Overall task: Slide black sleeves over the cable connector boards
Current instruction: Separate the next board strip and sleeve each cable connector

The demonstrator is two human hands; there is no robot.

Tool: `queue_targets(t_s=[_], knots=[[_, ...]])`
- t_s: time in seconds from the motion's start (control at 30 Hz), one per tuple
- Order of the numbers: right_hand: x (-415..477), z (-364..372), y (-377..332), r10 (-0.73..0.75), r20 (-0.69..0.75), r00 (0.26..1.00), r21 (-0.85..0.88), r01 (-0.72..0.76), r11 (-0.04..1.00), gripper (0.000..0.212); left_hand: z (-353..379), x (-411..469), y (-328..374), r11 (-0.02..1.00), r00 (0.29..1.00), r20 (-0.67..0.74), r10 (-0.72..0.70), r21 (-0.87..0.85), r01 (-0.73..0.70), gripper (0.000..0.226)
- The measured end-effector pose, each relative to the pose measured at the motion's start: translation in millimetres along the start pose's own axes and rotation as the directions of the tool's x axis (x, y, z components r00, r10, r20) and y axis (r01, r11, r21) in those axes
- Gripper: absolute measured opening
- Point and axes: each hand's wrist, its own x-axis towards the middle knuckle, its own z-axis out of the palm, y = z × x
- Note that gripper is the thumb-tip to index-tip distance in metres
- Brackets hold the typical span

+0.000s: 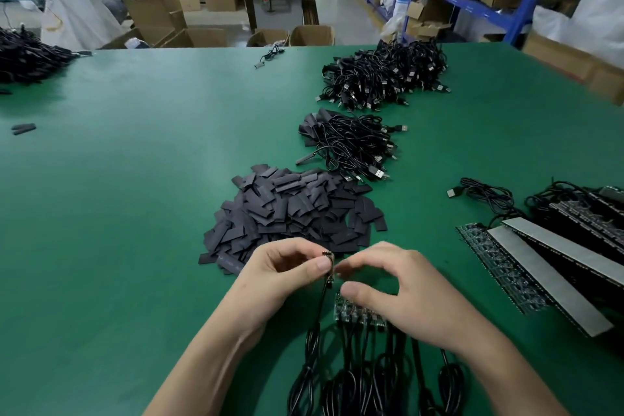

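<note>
Left hand point(287, 267) pinches one board point(330, 275) upright between thumb and finger, its cable point(317, 321) trailing down to the surface point(118, 196). Right hand point(412, 290) curls just beside it, above a row of boards point(351, 312); I cannot tell whether it grips anything. Sleeves point(290, 213) lie heaped just beyond.

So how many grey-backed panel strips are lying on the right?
2. Near grey strip lies at the right; far grey strip just behind it. More may be hidden off-frame.

Black sleeves point(290, 213) and black cables point(354, 142) on green table point(135, 179).
</note>
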Motion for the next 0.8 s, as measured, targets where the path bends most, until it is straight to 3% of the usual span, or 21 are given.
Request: queue_targets(t_s=[0.13, 0.27, 0.3, 0.37, 0.47, 0.53, 0.63, 0.7, 0.8], knots=[[0, 13, -12, -0.054, 0.0, 0.999, 0.163, 0.053, 0.985, 0.028, 11, 2, -3, 0.988, 0.988, 0.047, 0.147, 0.033, -0.148, 0.016], [-1, 11, -21, -0.113, -0.036, 0.993, 0.392, 0.118, 0.913, 0.019, 17, 2, 2, 0.98, 0.98, 0.017, 0.2, -0.025, -0.2, 0.033], [-1, 6, -22, -0.112, -0.058, 0.992, 0.478, 0.126, 0.869, 0.021, 17, 3, 3, 0.977, 0.978, -0.022, 0.209, 0.038, -0.208, 0.034], [-2, -12, -23, -0.055, -0.133, 0.99, 0.64, 0.128, 0.758, 0.025, 16, 11, 6, 0.91, 0.957, -0.111, 0.267, 0.357, -0.212, 0.021], [-3, -47, -20, 0.071, -0.249, 0.966, 0.733, 0.14, 0.666, 0.028, 20, 24, 7, 0.551, 0.932, -0.079, 0.354, 0.823, -0.14, 0.015], [-3, -64, -16, 0.119, -0.316, 0.941, 0.627, 0.114, 0.771, 0.032, 26, 32, 4, 0.364, 0.932, -0.028, 0.362, 0.924, -0.114, 0.021], [3, -68, -7, 0.119, -0.323, 0.939, 0.235, -0.042, 0.971, 0.033, 32, 46, 0, 0.171, 0.921, 0.036, 0.388, 0.979, -0.11, 0.029], [9, -57, -2, 0.113, -0.264, 0.958, -0.004, -0.118, 0.993, 0.033, 32, 53, -1, 0.098, 0.924, 0.048, 0.379, 0.991, -0.091, 0.031], [16, -35, 6, 0.163, -0.225, 0.961, -0.066, -0.182, 0.981, 0.032, 30, 58, -3, 0.058, 0.924, 0.056, 0.379, 0.995, -0.084, 0.026]])
